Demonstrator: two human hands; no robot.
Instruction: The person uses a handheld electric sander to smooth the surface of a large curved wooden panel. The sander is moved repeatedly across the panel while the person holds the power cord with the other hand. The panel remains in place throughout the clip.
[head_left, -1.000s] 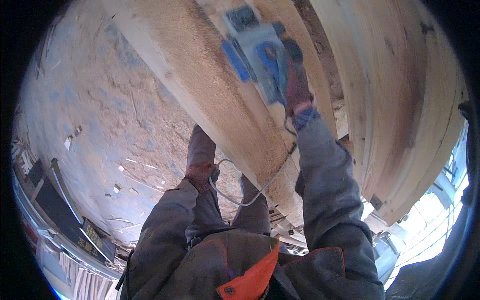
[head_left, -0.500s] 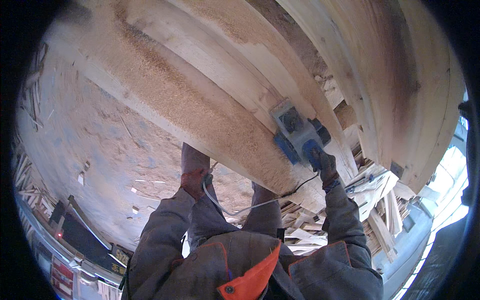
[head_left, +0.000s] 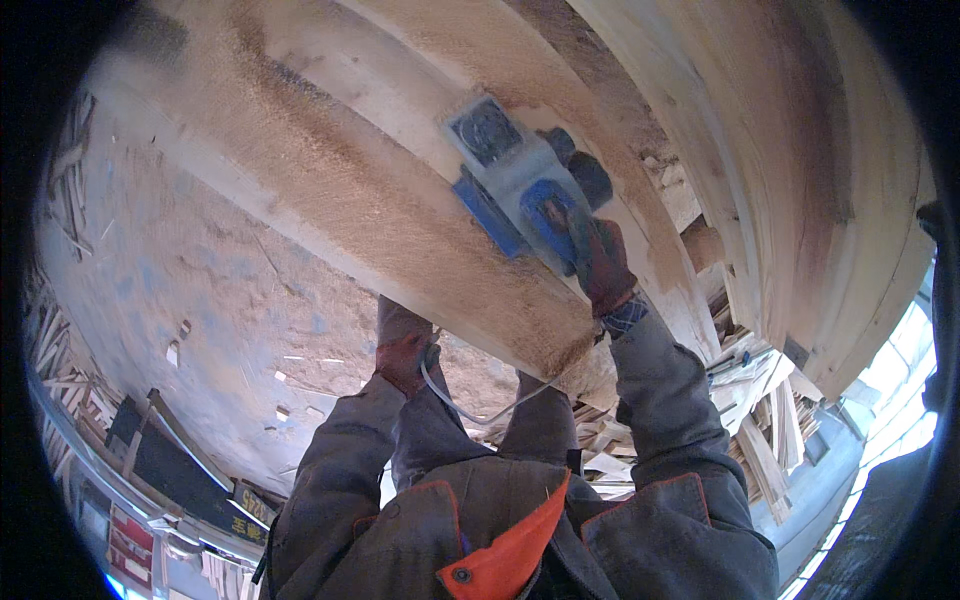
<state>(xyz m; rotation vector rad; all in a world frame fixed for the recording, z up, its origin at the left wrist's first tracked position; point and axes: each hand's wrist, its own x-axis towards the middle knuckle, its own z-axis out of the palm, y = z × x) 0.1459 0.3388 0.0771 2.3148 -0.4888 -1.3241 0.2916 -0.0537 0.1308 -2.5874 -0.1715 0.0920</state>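
The power tool (head_left: 522, 172), a planer or sander by its shape, is resting on the sawdust-covered timber (head_left: 330, 200). It is probably feeling heavy and rigid, best held by its blue rear handle (head_left: 548, 203), which the right hand (head_left: 606, 265) is clasping. Its long axis is running roughly along the timber, its nose pointing away from the wearer and leftward. On the timber's near side, the left hand (head_left: 403, 362) is apparently closing round the pale cord (head_left: 480, 418). Beyond the timber's right edge, a broad slab (head_left: 760, 150) is lying.
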